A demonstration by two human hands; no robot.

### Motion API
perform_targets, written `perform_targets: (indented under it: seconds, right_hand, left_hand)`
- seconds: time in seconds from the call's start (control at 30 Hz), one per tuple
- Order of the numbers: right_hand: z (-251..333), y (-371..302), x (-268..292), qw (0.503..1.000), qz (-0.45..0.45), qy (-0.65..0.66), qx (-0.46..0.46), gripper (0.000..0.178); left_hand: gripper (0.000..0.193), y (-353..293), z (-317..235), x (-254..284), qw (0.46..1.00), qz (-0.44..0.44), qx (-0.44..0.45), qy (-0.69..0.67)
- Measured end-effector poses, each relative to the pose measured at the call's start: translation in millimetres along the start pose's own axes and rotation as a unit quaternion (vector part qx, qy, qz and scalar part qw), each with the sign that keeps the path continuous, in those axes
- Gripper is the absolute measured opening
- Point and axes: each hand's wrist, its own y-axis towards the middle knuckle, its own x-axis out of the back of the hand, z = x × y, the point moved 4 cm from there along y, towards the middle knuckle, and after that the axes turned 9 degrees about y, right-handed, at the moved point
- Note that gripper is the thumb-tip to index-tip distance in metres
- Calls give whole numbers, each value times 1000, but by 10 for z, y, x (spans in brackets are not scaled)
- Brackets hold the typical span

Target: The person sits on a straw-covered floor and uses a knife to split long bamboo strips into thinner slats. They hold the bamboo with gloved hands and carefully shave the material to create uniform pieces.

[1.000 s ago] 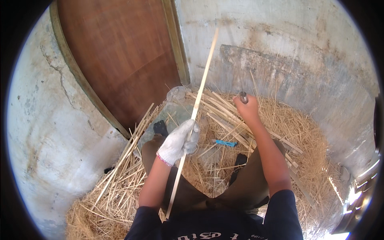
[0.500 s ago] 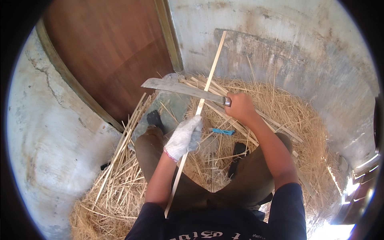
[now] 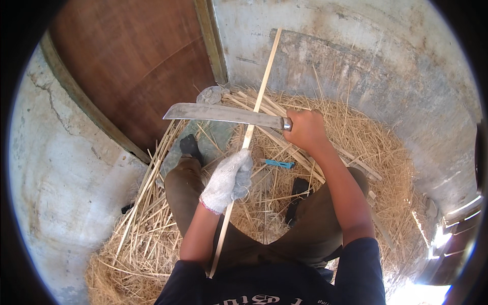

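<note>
My left hand (image 3: 227, 180), in a white knit glove, grips a long thin bamboo strip (image 3: 264, 76) that runs from near my lap up toward the wall. My right hand (image 3: 305, 129), bare, is closed on the handle of a large machete (image 3: 223, 113). Its blade lies level, pointing left, and crosses the strip just above my gloved hand. I sit with knees apart on a heap of straw and shavings.
Straw and split bamboo slats (image 3: 147, 203) cover the floor around me. A small blue tool (image 3: 279, 164) lies between my knees. A brown wooden door (image 3: 132, 66) stands at upper left, a grey concrete wall (image 3: 366, 66) behind. A grey cloth (image 3: 211, 94) lies near the door.
My right hand has lifted the machete from the straw pile and swung it level across the strip. The gloved left hand has kept its hold on the strip.
</note>
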Motion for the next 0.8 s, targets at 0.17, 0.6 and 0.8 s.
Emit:
perform_targets:
  seconds: [0.17,0.6,0.8]
  right_hand:
    - [-296,140,94,989,-11,9,-149,18]
    - [118,-155,201,995,77,-62,-30,15]
    - [-84,12,281,995,35,6,-90,14]
  left_hand:
    - [37,-91,67,-45,998,42,37,-18]
    - [38,-29,115,-99,999,48,19,12]
    - [36,-66,39,-189,999,40,11,9]
